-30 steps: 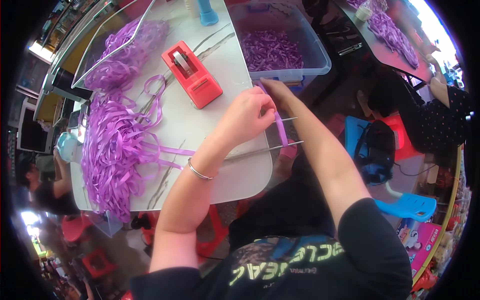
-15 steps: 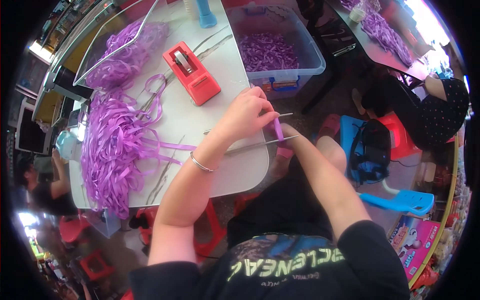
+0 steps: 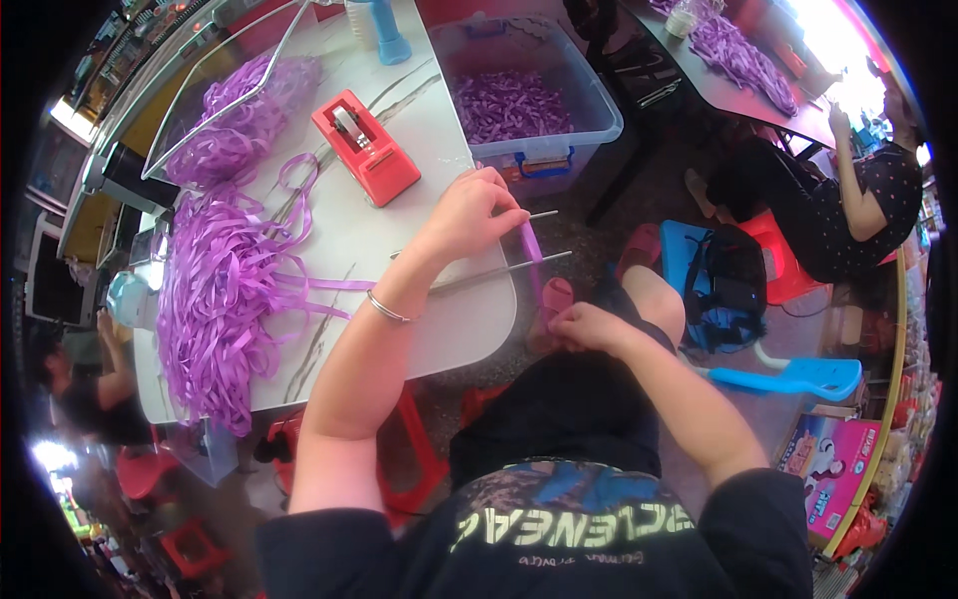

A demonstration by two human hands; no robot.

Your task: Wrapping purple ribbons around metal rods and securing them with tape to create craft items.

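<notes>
My left hand (image 3: 477,213) is closed over the table's right edge, pinching a purple ribbon (image 3: 531,245) against a pair of thin metal rods (image 3: 539,262). The rods jut out past the edge, and the ribbon passes across them. Down by my knees, my right hand (image 3: 591,327) is closed, with the ribbon running toward its fingertips; the ribbon's end is hidden there. Left of my forearm lies a large tangled heap of purple ribbon (image 3: 215,309), and a strand from it leads under my left wrist. A red tape dispenser (image 3: 367,150) stands beyond my left hand.
A clear plastic bin (image 3: 599,130) of purple ribbon pieces stands beyond the white table (image 3: 439,344). At right are a blue chair (image 3: 788,379) with a black backpack (image 3: 726,285), a red stool (image 3: 773,255) and a seated person (image 3: 868,205). A blue bottle (image 3: 391,40) stands on the table.
My right hand has moved away from the rods, down toward my lap, and the ribbon now stretches between the hands. My left hand stays at the rods. The view has shifted slightly.
</notes>
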